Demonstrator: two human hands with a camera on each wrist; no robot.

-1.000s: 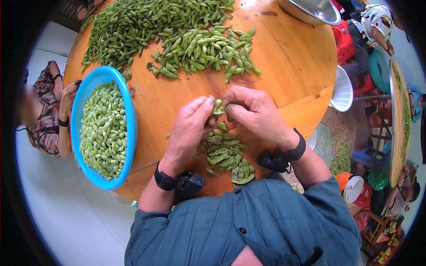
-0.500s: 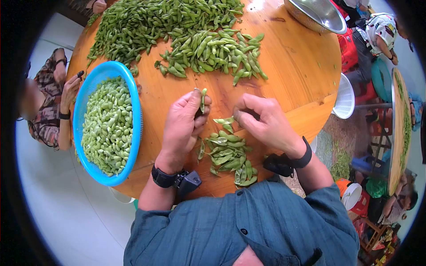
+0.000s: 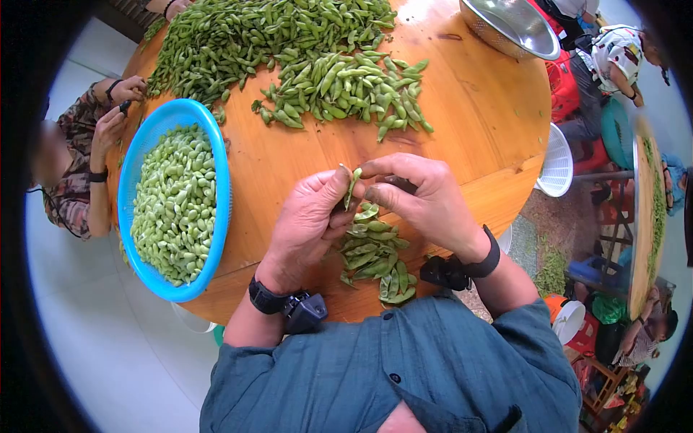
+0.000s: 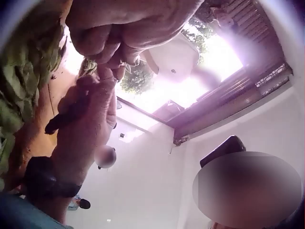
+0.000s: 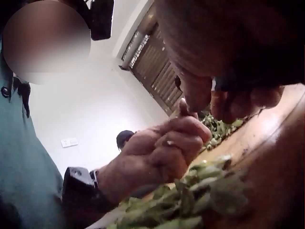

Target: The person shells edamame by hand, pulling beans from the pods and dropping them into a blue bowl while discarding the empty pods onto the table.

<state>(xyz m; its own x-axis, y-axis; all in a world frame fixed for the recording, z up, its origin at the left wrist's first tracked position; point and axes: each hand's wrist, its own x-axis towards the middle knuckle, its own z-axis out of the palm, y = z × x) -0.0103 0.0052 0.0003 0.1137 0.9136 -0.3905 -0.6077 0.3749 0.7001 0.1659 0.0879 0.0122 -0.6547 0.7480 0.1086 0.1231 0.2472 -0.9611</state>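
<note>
A green soybean pod (image 3: 352, 189) stands upright between the thumb and fingers of my left hand (image 3: 307, 216). My right hand (image 3: 422, 189) meets it from the other side with bent fingers, the index fingertip at the pod's upper end and the thumb close beside it. Under both hands lies a small heap of opened, flattened pods (image 3: 375, 256). The left wrist view shows the two hands fingertip to fingertip, with the pod mostly hidden. In the right wrist view, the left hand (image 5: 157, 150) is seen beyond the dark underside of the right hand (image 5: 228, 90).
A blue basket (image 3: 224, 195) of shelled beans stands at the left. Whole pods (image 3: 245, 43) form a large pile across the far side of the round wooden table (image 3: 491, 115). A metal colander (image 3: 509, 29) sits at the back right. Another person (image 3: 79, 166) sits on the left.
The hands came apart, the right one lowering an opened pod to the heap and releasing it. Now it is back at the left hand, which holds a pod. The left hand has shifted slightly nearer me.
</note>
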